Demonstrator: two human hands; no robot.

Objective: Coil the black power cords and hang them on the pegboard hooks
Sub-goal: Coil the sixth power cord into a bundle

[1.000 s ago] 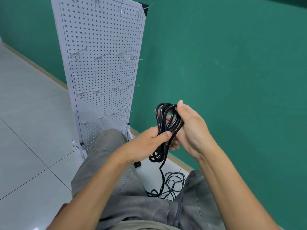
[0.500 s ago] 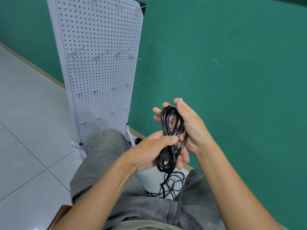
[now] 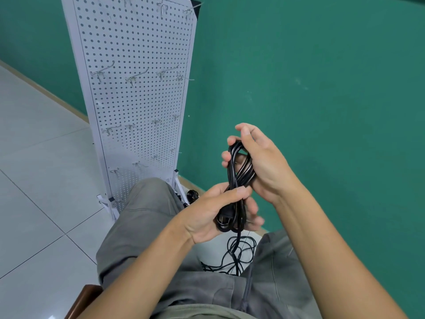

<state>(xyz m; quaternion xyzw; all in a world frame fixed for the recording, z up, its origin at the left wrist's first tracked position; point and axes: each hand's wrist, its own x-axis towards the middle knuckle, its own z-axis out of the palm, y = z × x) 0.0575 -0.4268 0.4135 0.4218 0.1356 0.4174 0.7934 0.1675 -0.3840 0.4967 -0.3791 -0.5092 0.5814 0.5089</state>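
Nearest to the camera, at the lower centre of the frame, the person sits with grey trousers (image 3: 147, 229), and both forearms reach forward to the middle of the frame. In the last second the coiled power cord (image 3: 238, 178) was turned more upright and stretched into a longer bundle, the plug (image 3: 224, 218) came into view at its lower end, and the right hand slid from the side to the upper loops. As a judgement, this means the coiling of this cord is nearly finished and the bundle is being tidied before it goes to a hook.

The left hand (image 3: 213, 215) holds the lower part of the bundle: its thumb presses across the strands and its fingers (image 3: 253, 215) curl behind them, slightly blurred. The right hand (image 3: 259, 162) holds the upper part: the fingers (image 3: 230, 155) are curled round the loops from behind, and the thumb is lifted a little off the cord.

Below the hands, between the knees, a loose black cord (image 3: 239, 254) lies in a tangle on the floor (image 3: 34, 180), and one strand of it rises to the bundle.

Farther, at the upper left, the white pegboard (image 3: 138, 100) stands against the green wall (image 3: 322, 88). Its metal hooks (image 3: 135, 77) carry nothing. A small dark coil (image 3: 192, 194) lies at its foot.
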